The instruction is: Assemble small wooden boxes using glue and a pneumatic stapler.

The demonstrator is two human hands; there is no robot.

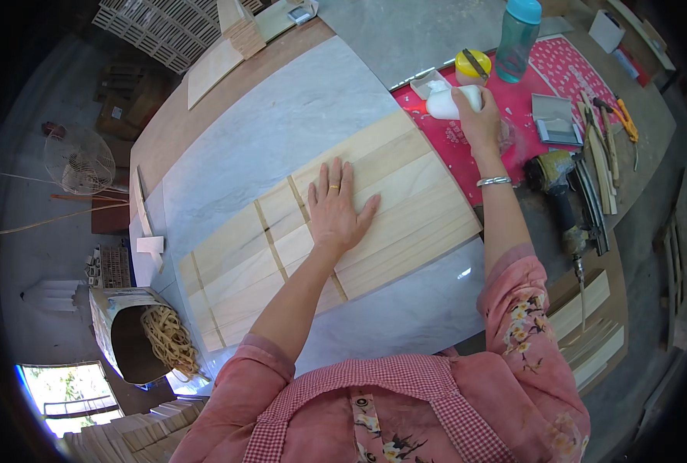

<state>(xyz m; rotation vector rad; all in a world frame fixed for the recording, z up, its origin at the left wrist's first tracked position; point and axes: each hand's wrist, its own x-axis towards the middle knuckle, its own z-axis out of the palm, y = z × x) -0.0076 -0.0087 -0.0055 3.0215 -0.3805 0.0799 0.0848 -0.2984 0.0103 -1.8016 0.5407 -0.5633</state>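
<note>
Under our left hand [340, 208] lies the wooden panel [405, 201], a broad, flat piece made of pale boards set edge to edge, the cream ones alternating with slightly yellower ones and the grain running lengthwise. Three narrow brown bands [270, 239] cross it to the left of our palm, the nearest passing under our forearm; whether they are grooves or strips we cannot tell. Our left hand rests spread on the wood, palm down, thumb out to the right, gripping nothing. Well apart from it, farther forward and to the right, our right hand [481, 123] is wrapped around a smooth white squeeze bottle [445, 104], tipped on its side, its red nozzle [417, 108] pointing left toward the panel's far edge.

Beneath the panel we have a glossy, grey-veined slab [243, 147]. Below our right hand spreads a pink-red patterned sheet [451, 150]; just past our fingers stand a yellow-rimmed tub [461, 62] and a translucent teal drinking bottle [515, 46]. To the right of that hand sit a shallow grey box [556, 119], thin wooden sticks [600, 166] and orange-handled pliers [627, 119], and nearer us, a worn metal nail gun [563, 201]. Far left of our left hand, an open container [116, 324] holds tangled tan strips [170, 339].
</note>
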